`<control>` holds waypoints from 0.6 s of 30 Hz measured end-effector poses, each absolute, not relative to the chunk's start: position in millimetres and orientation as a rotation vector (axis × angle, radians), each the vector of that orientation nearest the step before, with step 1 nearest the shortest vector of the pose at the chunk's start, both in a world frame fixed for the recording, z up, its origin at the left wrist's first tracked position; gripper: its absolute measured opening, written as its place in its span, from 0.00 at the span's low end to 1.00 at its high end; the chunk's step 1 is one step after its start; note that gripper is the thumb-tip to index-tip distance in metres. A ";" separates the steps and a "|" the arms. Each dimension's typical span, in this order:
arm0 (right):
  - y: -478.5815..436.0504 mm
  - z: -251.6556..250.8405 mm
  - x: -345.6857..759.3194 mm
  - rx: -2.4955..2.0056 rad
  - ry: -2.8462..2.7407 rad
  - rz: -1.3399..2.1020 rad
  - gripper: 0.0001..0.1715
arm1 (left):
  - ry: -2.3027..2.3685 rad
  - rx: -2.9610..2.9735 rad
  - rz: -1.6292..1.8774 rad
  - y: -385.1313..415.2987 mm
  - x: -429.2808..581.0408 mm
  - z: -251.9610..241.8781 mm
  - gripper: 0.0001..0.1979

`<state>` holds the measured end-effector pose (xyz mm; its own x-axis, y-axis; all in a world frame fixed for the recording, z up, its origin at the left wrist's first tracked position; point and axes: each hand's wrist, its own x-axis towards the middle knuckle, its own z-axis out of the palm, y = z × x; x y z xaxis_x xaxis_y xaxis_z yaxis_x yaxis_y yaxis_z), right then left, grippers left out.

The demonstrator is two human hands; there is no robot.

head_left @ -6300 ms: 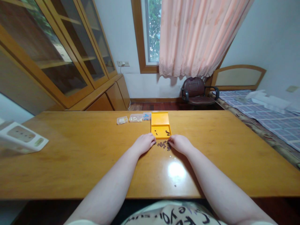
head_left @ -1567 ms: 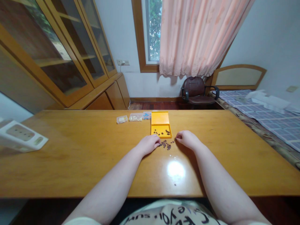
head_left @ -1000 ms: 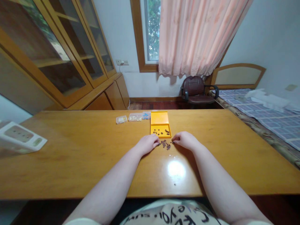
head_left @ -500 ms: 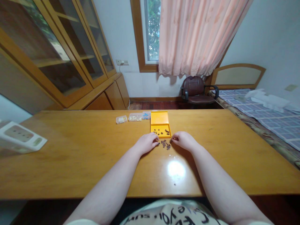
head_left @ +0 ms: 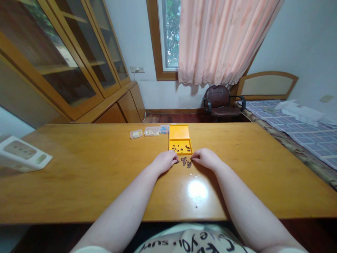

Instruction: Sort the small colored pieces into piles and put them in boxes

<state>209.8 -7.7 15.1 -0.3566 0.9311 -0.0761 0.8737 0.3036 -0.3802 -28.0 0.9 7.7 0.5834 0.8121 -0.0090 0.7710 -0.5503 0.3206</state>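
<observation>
My left hand [head_left: 167, 159] rests at the left of a loose pile of small dark brown pieces [head_left: 186, 162], its thumb and fingers drawn together. Opposite it, my right hand [head_left: 205, 157] is pinched at the right side of the same pile. Something small and dark shows at the fingertips of each hand, too small to name. Just beyond the pile lies an open yellow case [head_left: 179, 133], its lid folded back. Several brown pieces are scattered in its near half, and my left fingers are close to its near left corner.
Three clear plastic boxes stand left of the case: one with pale pieces [head_left: 152, 131], one with blue pieces [head_left: 164, 129], and a smaller one [head_left: 136, 134]. A white-framed object [head_left: 25, 154] sits at the table's left. A tiny dark piece [head_left: 196, 207] lies near the front edge.
Both hands stay beside the pile with only slight finger movement. My left fingers are a touch lower and nearer me. The case and boxes look the same.
</observation>
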 end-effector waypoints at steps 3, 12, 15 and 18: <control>-8.7 16.0 205.5 -1.699 -2.448 0.492 0.12 | 1.286 2.520 0.231 1.3 -30.4 7.1 0.04; -10.6 16.5 195.5 -1.743 -2.501 0.375 0.13 | 1.306 2.543 0.437 8.6 -33.1 5.1 0.05; -11.0 18.9 196.3 -1.730 -2.485 0.395 0.12 | 1.350 2.561 0.447 8.0 -34.4 10.3 0.05; -11.6 22.7 200.5 -1.726 -2.425 0.435 0.11 | 1.377 2.548 0.410 4.4 -43.1 20.0 0.06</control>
